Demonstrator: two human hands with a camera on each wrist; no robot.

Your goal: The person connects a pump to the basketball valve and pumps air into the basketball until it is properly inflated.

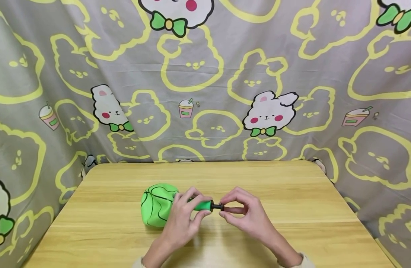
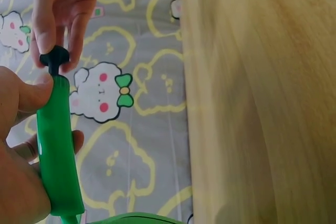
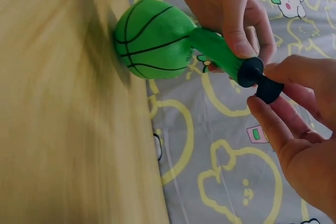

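A green ball (image 1: 157, 208) with black lines, dented and partly deflated, sits on the table to the left of both hands. My left hand (image 1: 186, 214) grips the green barrel of a small hand pump (image 2: 59, 150), whose lower end meets the ball in the right wrist view. The thumb and fingers of my right hand (image 1: 246, 213) pinch the pump's black handle (image 3: 269, 91). Only a short length of black rod shows between handle and barrel. In the right wrist view the ball (image 3: 153, 39) looks rounder on its near side.
Under the hands is a light wooden table (image 1: 292, 193) with rounded far corners. A grey curtain (image 1: 219, 80) printed with yellow outlines and white rabbits hangs behind it and along both sides.
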